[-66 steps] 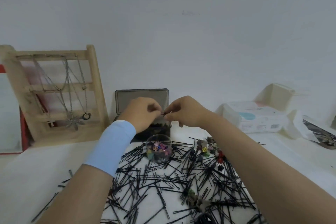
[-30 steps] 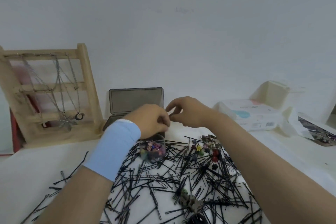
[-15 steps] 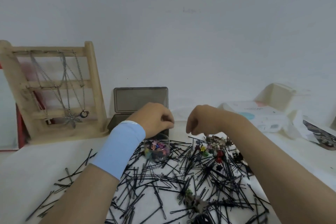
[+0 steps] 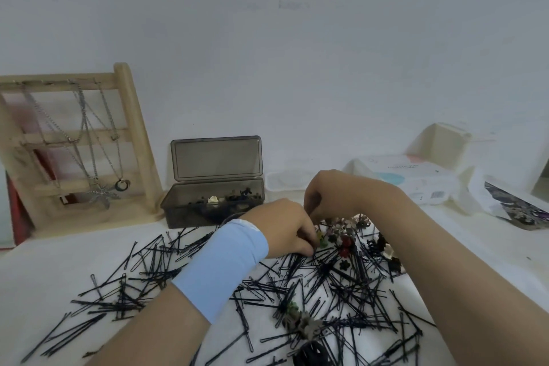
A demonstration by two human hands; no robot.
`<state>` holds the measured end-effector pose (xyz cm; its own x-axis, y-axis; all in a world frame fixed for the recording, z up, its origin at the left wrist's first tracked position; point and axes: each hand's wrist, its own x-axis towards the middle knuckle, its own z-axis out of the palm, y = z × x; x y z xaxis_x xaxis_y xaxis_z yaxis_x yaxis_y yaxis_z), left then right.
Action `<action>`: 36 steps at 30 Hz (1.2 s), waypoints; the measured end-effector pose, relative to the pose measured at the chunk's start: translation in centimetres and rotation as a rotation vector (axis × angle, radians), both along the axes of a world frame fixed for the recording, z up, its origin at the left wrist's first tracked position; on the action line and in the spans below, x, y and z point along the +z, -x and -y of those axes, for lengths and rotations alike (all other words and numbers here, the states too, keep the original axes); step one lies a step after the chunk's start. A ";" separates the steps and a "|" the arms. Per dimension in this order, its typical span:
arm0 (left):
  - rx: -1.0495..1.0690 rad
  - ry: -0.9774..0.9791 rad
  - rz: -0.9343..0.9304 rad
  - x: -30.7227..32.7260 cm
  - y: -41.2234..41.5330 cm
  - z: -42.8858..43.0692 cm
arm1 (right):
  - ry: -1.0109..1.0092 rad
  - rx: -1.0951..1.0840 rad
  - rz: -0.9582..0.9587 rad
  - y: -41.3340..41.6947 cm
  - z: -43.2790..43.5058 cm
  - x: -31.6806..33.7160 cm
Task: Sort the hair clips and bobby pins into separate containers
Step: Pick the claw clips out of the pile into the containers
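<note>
Clips (image 4: 344,235), small and flower-shaped, sit clustered at the far right of the bobby pins (image 4: 297,285) scattered across the table (image 4: 44,270), and both my hands are down on that cluster. My left hand (image 4: 285,229) reaches it from the left, fingers curled tight at a green clip (image 4: 322,242); whether they grip it I cannot tell. My right hand (image 4: 335,193) hovers just behind, curled, contents hidden. Behind and to the left stands the open dark box (image 4: 214,202), so I judge the left nearer for the drop.
</note>
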<state>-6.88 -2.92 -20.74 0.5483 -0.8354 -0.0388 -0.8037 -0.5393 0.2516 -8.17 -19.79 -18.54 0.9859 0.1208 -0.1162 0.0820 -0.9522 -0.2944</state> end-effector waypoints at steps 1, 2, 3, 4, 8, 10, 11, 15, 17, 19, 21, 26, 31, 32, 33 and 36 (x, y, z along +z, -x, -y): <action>0.000 -0.007 0.011 -0.1 0.1 0.2 | 0.019 0.008 -0.019 0.1 -0.3 0.0; 0.006 -0.014 0.016 -0.2 0.2 0.3 | 0.045 0.009 -0.036 0.2 -0.5 -0.2; 0.015 -0.023 0.017 -0.2 0.2 0.3 | 0.065 0.003 -0.042 0.1 -0.8 -0.4; 0.018 -0.028 0.013 0.0 0.3 0.2 | 0.075 -0.007 -0.040 0.1 -1.0 -0.6; 0.071 0.044 -0.050 2.6 -0.4 -1.7 | 0.080 0.025 -0.056 0.2 -1.2 -0.6; 0.139 0.092 -0.034 4.3 -1.4 -3.6 | 0.077 0.044 -0.048 0.5 -1.1 -0.5; 0.180 0.088 -0.015 4.9 -2.0 -4.6 | 0.070 0.045 -0.035 0.5 -1.1 -0.5; 0.317 -0.032 -0.009 5.0 -3.5 -7.3 | -0.072 0.038 0.103 0.2 -2.4 0.0; 0.336 -0.058 -0.032 4.8 -3.8 -7.5 | -0.174 0.061 0.194 0.0 -3.8 0.2; 0.352 -0.069 -0.050 4.8 -4.0 -7.8 | -0.273 0.080 0.251 -0.3 -5.3 0.1; 0.367 -0.061 -0.063 4.9 -4.1 -8.1 | -0.341 0.116 0.277 -0.5 -6.4 -0.2; 0.388 -0.136 -0.084 5.3 -3.9 -8.5 | -0.322 0.123 0.285 -0.6 -6.1 -0.1; 0.368 -0.278 -0.097 4.3 -3.0 -6.9 | -0.050 0.050 0.139 0.4 -3.4 1.8; 0.350 -0.260 -0.068 4.0 -2.9 -6.5 | 0.023 0.036 0.071 0.7 -2.9 1.9; 0.334 -0.224 -0.058 3.9 -2.8 -6.2 | 0.079 0.017 0.013 0.9 -2.5 1.9; 0.302 -0.139 -0.083 3.7 -2.7 -5.5 | 0.159 -0.023 -0.082 1.1 -1.8 1.2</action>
<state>-4.18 2.57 -17.05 0.7605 -0.6192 -0.1957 -0.5822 -0.7836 0.2169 -9.31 -17.97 -17.35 0.9746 0.0719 -0.2121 0.0414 -0.9885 -0.1452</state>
